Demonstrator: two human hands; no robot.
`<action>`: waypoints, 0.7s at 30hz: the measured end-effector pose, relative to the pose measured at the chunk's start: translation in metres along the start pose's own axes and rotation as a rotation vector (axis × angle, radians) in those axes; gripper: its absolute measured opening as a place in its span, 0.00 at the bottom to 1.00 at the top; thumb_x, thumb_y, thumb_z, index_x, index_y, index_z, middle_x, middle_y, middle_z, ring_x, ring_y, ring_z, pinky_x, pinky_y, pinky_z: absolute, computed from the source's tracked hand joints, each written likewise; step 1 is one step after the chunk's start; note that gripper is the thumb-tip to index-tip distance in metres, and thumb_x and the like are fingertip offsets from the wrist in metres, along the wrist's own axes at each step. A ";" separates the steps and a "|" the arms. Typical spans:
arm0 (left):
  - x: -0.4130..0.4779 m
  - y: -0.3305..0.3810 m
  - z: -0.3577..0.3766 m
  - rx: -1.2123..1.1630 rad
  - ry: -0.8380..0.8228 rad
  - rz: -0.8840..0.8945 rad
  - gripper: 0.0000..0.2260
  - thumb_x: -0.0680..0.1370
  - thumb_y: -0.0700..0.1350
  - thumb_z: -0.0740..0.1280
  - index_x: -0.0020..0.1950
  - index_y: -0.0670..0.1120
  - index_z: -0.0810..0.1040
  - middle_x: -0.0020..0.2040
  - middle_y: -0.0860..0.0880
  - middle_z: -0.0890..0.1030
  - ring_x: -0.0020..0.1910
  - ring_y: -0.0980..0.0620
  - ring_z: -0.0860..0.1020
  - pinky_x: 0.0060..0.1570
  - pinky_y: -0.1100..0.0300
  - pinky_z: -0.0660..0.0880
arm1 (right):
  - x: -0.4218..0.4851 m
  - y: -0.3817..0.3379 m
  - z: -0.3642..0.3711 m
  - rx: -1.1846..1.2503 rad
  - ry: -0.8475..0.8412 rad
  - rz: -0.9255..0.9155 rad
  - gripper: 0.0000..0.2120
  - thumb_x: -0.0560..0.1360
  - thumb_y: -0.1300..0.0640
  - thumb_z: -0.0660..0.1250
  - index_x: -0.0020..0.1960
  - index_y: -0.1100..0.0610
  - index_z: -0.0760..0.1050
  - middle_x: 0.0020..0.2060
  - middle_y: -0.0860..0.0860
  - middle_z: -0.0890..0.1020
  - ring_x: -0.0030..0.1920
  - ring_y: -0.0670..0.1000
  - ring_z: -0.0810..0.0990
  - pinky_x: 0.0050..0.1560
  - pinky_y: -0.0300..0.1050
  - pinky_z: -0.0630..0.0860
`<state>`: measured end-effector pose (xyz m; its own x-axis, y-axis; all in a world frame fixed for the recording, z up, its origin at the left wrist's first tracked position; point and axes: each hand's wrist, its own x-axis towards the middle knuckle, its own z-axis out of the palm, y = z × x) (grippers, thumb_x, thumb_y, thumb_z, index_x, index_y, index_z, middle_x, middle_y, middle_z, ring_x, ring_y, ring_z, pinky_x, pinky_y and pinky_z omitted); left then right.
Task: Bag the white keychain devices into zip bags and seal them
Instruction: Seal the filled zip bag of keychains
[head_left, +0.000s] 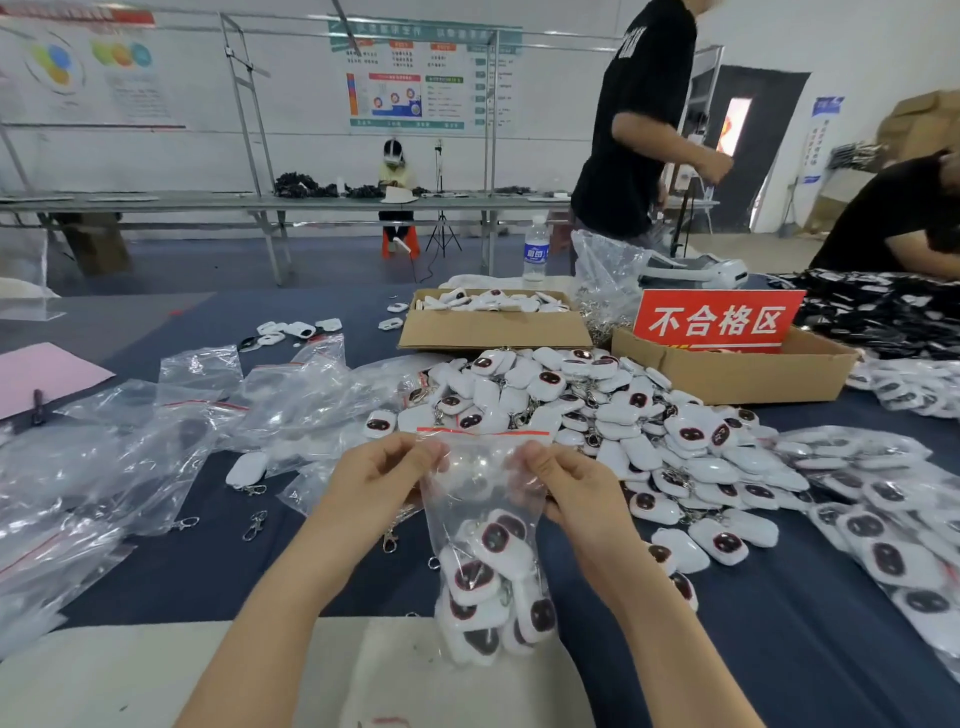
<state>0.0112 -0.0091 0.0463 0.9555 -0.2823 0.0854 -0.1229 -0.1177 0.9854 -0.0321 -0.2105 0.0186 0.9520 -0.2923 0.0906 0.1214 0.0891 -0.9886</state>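
Devices (491, 569) blurry thru zip bag (470, 480)

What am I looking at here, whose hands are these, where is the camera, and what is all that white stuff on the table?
There is no machine here. One camera, worn on a person's head, looks forward and down, so the two bare arms rising from the bottom edge are the wearer's own. The left hand and right hand each pinch the top of a clear zip bag just below its red strip; several white keychain devices sit in its bottom. On the dark blue table lie a big pile of loose devices, empty bags to the left, filled bags to the right, an open cardboard box and a second box bearing a red sign. Other people are behind.
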 end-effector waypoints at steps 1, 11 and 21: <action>0.004 -0.002 -0.004 -0.001 -0.023 -0.020 0.11 0.81 0.50 0.67 0.45 0.47 0.86 0.47 0.44 0.86 0.42 0.53 0.83 0.56 0.52 0.80 | 0.004 0.001 0.001 -0.001 -0.016 0.006 0.15 0.72 0.41 0.70 0.44 0.52 0.86 0.46 0.51 0.87 0.46 0.51 0.86 0.45 0.42 0.83; 0.013 -0.015 -0.022 -0.026 -0.053 -0.112 0.09 0.80 0.44 0.69 0.50 0.39 0.85 0.47 0.40 0.87 0.40 0.50 0.84 0.43 0.64 0.81 | 0.018 0.027 0.002 0.113 -0.080 0.108 0.12 0.73 0.47 0.71 0.49 0.53 0.86 0.47 0.57 0.87 0.43 0.53 0.87 0.42 0.41 0.82; 0.014 -0.013 -0.023 -0.039 -0.045 -0.076 0.09 0.80 0.44 0.69 0.43 0.43 0.85 0.41 0.44 0.86 0.38 0.52 0.81 0.42 0.65 0.80 | 0.018 0.024 0.006 0.139 -0.018 0.084 0.07 0.78 0.53 0.70 0.45 0.52 0.85 0.47 0.56 0.87 0.44 0.54 0.87 0.40 0.42 0.82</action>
<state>0.0322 0.0103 0.0378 0.9486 -0.3164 0.0043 -0.0389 -0.1032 0.9939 -0.0104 -0.2076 -0.0029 0.9653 -0.2609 0.0117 0.0777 0.2441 -0.9666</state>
